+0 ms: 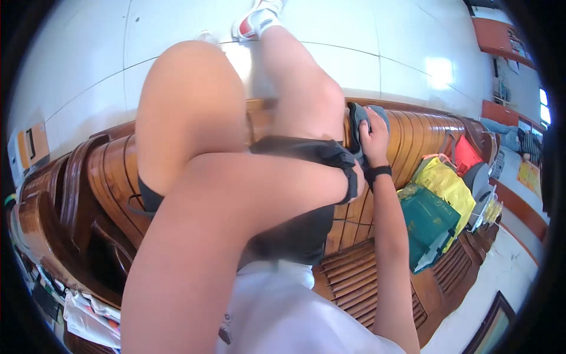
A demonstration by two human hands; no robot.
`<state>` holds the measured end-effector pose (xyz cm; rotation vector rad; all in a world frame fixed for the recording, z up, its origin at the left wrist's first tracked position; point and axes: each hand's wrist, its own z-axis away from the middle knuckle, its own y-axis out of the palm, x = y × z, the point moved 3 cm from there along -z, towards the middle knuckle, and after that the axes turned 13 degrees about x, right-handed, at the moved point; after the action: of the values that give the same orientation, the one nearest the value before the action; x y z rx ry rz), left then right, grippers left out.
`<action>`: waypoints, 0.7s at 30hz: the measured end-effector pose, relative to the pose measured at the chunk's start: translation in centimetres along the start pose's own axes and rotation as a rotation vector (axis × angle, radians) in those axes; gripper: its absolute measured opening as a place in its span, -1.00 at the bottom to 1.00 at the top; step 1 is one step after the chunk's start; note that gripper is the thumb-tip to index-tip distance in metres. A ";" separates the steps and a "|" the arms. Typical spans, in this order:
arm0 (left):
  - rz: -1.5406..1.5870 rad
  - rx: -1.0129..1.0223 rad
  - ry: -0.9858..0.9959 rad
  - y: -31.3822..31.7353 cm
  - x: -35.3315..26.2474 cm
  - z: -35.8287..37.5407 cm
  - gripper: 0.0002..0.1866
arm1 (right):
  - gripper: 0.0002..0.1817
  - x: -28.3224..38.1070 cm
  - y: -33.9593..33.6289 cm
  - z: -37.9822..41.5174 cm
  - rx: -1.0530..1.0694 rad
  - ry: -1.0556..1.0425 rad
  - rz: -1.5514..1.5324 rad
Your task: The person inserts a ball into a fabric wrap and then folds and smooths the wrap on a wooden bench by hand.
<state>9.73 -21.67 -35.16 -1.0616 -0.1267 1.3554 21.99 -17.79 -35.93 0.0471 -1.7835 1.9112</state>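
Observation:
My left hand [359, 182] is bent at the wrist beside my right one, over the edge of the bench seat. A black band circles its wrist, and its fingers are mostly hidden. Black cloth [327, 152] lies right beside it. My right hand [376, 140], with a black watch or band on the wrist, is wrapped over a dark grey item [355, 121], thumb on the near side. What this grey item is cannot be made out. My bare legs and dark shorts are around the hands.
I sit on a slatted wooden bench [407, 138]. To the right are a green bag [427, 221], a yellow bag [445, 180] and a red item [467, 154]. Another person [512, 140] is at the far right. Papers [88, 318] lie at lower left.

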 end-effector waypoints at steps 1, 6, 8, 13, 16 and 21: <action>-0.054 -0.005 -0.027 -0.5 0.2 1.4 -0.60 | -0.65 -0.2 -0.5 -0.3 -0.030 0.049 -0.021; -0.076 -0.014 0.001 -1.5 0.5 2.6 -0.61 | -0.64 -1.3 1.4 -0.3 -0.159 0.137 0.116; -0.075 -0.013 -0.010 -2.4 0.7 3.1 -0.61 | -0.65 1.7 2.5 0.5 -0.229 0.142 0.255; -0.001 -0.038 0.043 -1.3 1.8 -1.2 -0.63 | -0.66 1.9 1.7 0.6 -0.147 -0.004 0.072; -0.047 0.007 -0.055 0.8 0.6 -5.5 -0.64 | -0.68 0.9 0.3 0.3 -0.104 0.004 -0.007; -0.173 0.046 0.046 -3.3 0.5 3.9 -0.74 | -0.72 -1.4 0.7 0.2 -0.195 0.076 -0.035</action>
<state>9.76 -18.65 -31.01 -1.0188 -0.1491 1.1720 22.86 -18.42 -37.10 -0.0623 -1.8955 1.6842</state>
